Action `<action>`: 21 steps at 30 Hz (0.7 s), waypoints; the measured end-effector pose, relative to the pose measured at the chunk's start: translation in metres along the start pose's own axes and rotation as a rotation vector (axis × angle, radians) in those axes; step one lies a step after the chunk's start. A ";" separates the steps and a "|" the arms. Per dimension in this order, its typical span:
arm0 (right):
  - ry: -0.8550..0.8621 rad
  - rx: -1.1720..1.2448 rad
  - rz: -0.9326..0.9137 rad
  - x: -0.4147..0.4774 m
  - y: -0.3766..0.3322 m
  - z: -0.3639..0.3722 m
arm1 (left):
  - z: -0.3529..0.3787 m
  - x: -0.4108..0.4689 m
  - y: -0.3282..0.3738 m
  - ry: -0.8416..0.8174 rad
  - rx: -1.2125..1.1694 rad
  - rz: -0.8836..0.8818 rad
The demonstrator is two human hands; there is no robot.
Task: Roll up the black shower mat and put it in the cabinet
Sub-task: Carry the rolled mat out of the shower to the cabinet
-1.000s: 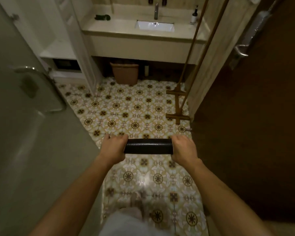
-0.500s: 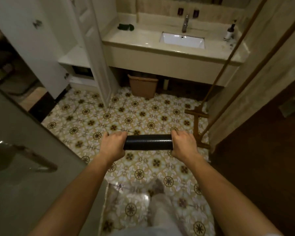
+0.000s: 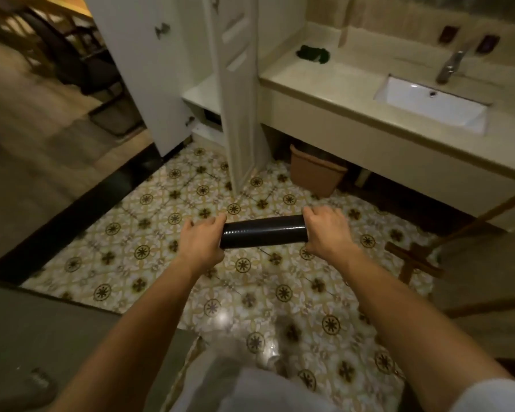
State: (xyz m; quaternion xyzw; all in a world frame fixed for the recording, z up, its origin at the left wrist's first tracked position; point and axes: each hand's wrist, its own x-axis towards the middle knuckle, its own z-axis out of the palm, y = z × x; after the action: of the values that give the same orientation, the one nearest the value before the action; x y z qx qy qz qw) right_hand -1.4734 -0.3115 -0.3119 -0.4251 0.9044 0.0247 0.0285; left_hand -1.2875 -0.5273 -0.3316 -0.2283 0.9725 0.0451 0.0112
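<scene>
The black shower mat (image 3: 263,235) is a tight horizontal roll, held in the air above the patterned tile floor. My left hand (image 3: 201,242) grips its left end and my right hand (image 3: 327,233) grips its right end. Ahead and slightly left stands the white cabinet (image 3: 204,93) with its two tall doors swung open; a white shelf and a dark lower opening show between the doors.
A beige vanity counter (image 3: 324,84) with a white sink (image 3: 431,101) runs along the right. A brown bin (image 3: 314,171) sits under it. A wooden ladder rack (image 3: 414,260) stands at right. A glass panel fills the lower left. A doorway at left opens onto another room.
The view has swung left and moved forward, so the open cabinet and the doorway are now closer and more central. Both hands keep the same grip on the rolled mat.
</scene>
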 end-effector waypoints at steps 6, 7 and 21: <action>-0.029 -0.003 -0.145 0.125 -0.024 -0.003 | 0.001 0.071 -0.065 -0.015 0.022 -0.093; -0.035 0.001 -0.164 0.147 -0.031 -0.003 | 0.002 0.085 -0.080 -0.026 0.008 -0.120; -0.023 0.001 -0.335 0.445 -0.157 -0.039 | -0.030 0.272 -0.304 -0.031 -0.039 -0.340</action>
State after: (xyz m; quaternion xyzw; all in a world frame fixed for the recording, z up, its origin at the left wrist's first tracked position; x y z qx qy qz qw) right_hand -1.6369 -0.7558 -0.3084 -0.5697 0.8204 0.0239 0.0430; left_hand -1.3960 -0.9219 -0.3388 -0.3888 0.9186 0.0649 0.0292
